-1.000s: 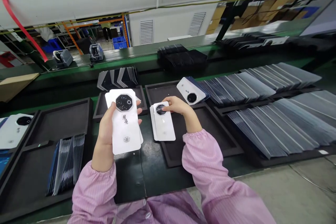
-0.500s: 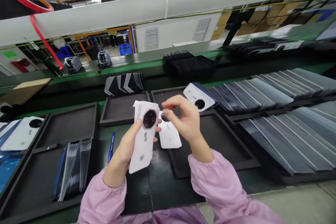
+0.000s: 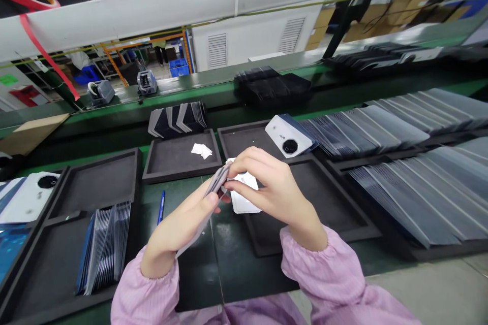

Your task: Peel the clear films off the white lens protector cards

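Observation:
My left hand is closed around a thin stack of white phone back panels, tilted so that mostly its edges face me. Thumb and fingers of my right hand pinch at the stack's upper end, near the dark camera area. Exactly which layer they grip is hidden. Just beyond, more white phone back panels lie on the green bench, partly covered by my right hand. Small white scraps lie in a black foam tray ahead.
A blue pen lies left of my hands. Panels stand in rows in trays at left and right. A white panel with a round camera patch leans at the back. Tape dispensers stand on the ledge.
The stack has tipped from facing me to nearly edge-on. My right hand has come in from beside it to its upper end. White scraps now show in the tray behind.

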A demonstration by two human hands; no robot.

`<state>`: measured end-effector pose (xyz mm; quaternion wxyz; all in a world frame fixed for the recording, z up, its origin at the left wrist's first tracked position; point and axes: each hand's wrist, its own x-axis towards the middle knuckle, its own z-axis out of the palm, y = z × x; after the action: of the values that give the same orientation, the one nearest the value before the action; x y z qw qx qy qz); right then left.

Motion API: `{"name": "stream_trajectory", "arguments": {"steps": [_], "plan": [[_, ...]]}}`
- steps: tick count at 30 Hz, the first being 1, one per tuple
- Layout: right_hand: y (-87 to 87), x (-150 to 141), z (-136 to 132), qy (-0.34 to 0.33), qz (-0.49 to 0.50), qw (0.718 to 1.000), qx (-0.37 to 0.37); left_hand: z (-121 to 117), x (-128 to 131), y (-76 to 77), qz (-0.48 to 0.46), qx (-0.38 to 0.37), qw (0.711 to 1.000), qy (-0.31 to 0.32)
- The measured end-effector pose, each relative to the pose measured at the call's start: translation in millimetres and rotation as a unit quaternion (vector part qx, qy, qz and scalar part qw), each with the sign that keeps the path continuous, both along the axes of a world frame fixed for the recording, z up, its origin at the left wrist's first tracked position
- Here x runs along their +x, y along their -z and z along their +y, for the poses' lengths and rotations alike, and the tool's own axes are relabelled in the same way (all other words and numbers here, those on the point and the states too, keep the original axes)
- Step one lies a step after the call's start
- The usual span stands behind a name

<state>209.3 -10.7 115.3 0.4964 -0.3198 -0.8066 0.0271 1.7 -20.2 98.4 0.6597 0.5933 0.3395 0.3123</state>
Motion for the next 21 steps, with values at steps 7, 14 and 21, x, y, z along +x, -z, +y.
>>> {"name": "stream_trajectory", "arguments": {"steps": [7, 14, 21], "plan": [[-0.4, -4, -2, 0.029, 0.019, 0.998, 0.045, -10, 12, -5.7, -0.109, -0.096, 0.988, -0.051], [-2.1, 3, -8, -0.062, 0.001, 0.988, 0.141, -20, 11, -13.6, -0.295, -0.235, 0.926, -0.028], [-2.4, 16, 0, -0.085, 0.493, 0.863, -0.062, -28, 18, -24.2, -0.372, -0.189, 0.909, -0.015]]}}
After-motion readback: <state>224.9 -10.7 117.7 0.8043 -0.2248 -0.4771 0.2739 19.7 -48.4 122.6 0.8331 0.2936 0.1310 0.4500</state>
